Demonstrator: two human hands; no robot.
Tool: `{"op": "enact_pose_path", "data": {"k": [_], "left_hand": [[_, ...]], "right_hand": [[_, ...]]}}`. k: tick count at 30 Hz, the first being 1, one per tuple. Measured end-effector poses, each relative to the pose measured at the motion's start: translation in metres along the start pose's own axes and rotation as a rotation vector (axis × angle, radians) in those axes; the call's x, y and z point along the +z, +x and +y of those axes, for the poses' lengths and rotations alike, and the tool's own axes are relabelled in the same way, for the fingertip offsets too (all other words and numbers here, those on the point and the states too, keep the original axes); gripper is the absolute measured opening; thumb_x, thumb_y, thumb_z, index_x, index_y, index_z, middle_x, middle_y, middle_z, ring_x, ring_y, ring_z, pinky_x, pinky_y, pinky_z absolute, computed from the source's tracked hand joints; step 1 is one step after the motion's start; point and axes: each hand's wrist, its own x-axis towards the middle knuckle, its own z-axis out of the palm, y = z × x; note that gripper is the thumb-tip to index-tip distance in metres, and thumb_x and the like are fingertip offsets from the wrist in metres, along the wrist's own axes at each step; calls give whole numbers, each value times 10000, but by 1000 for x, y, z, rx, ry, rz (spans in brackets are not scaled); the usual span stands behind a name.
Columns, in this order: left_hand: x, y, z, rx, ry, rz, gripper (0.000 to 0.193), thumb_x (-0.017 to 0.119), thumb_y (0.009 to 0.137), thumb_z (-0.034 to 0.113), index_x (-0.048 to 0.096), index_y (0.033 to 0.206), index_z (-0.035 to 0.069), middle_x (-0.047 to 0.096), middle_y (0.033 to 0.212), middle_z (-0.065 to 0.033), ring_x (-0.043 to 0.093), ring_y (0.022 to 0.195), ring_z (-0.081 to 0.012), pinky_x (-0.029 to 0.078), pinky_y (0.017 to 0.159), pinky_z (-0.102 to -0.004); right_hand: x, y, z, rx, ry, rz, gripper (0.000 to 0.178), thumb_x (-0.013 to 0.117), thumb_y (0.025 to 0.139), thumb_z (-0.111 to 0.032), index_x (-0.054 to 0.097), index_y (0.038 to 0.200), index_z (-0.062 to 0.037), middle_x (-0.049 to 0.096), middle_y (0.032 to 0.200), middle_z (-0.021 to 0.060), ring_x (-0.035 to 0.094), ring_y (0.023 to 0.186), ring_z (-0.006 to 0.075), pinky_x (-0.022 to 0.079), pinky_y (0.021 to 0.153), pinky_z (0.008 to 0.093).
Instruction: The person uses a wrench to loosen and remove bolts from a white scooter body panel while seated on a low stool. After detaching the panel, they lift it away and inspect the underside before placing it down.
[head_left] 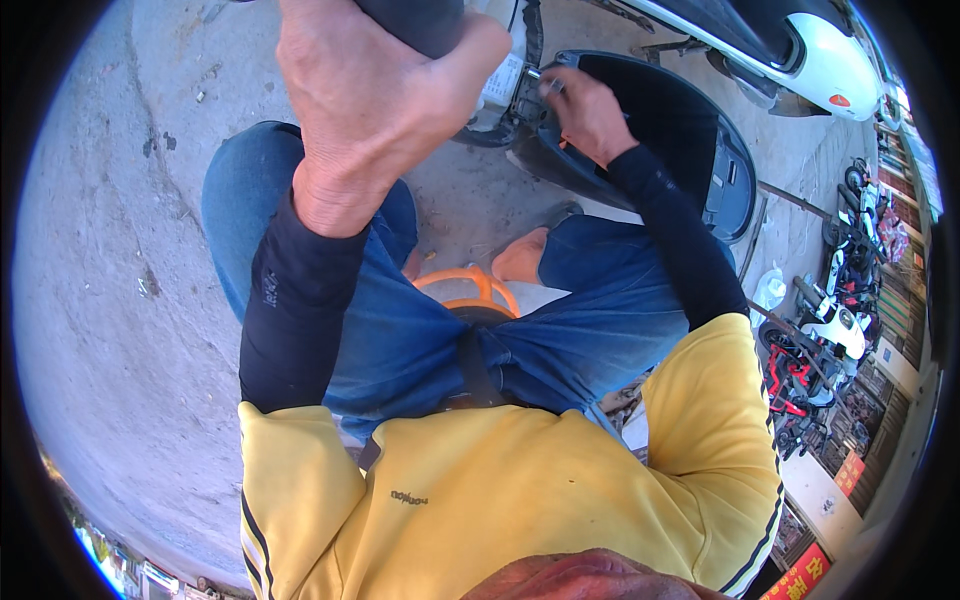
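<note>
At the top of the head view, my left hand [380, 95] is closed round a smooth, dark, rounded part [420, 22]. Its kind is not clear, as it runs out of the picture. Farther right, my right hand [592, 118] has its fingers bent together beside a small silvery metal piece [534, 73]; whether they grip it is hard to tell. Under and beside that hand lies a large black plastic shell [690, 130], hollow like a scooter's storage bin. A pale part with a printed label [503, 82] shows between my hands.
I sit with knees apart on a low seat with an orange frame [470, 275]. A white scooter [835, 70] stands at the upper right. Several motorbikes [835, 325] are parked along the right, near a white plastic bag [770, 288]. Grey concrete [120, 300] stretches to the left.
</note>
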Motion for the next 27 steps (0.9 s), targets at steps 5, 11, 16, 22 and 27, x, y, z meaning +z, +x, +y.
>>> {"op": "enact_pose_path", "data": {"k": [5,11,16,22,27], "left_hand": [[3,-3,-26,134,-48,38,789,678,676,33,383,1402,-56,526,1253,-180,533,1161,-274,412,1050,-382],[0,-4,-25,126,-64,28,786,680,669,34,390,1395,-51,527,1237,-177,533,1151,-269,418,1041,-379],[-3,-1,-21,146,6,-8,785,671,679,27,376,1402,-48,528,1236,-170,535,1152,-261,421,1037,-373],[5,0,-26,149,-168,2,787,658,685,14,362,1412,-46,524,1250,-170,533,1158,-257,418,1040,-370],[2,-3,-15,58,-136,12,785,651,687,4,358,1413,-49,520,1259,-170,530,1168,-257,414,1043,-368]], "right_hand": [[28,-17,-28,-278,-461,-138,280,667,824,-121,655,1101,-77,576,964,72,559,964,255,441,796,388],[26,-18,-46,-173,-543,-145,189,647,837,-137,660,1019,-84,595,988,74,569,996,265,427,806,416],[6,-6,-28,143,-75,6,154,617,938,-160,660,1028,-43,677,950,128,656,902,333,502,777,433],[-15,15,19,553,490,-50,334,574,1038,-285,668,1172,5,713,901,90,661,820,182,545,823,332],[-14,31,35,500,360,-126,392,564,1038,-351,676,1091,20,703,878,91,648,822,191,535,831,342]]}}
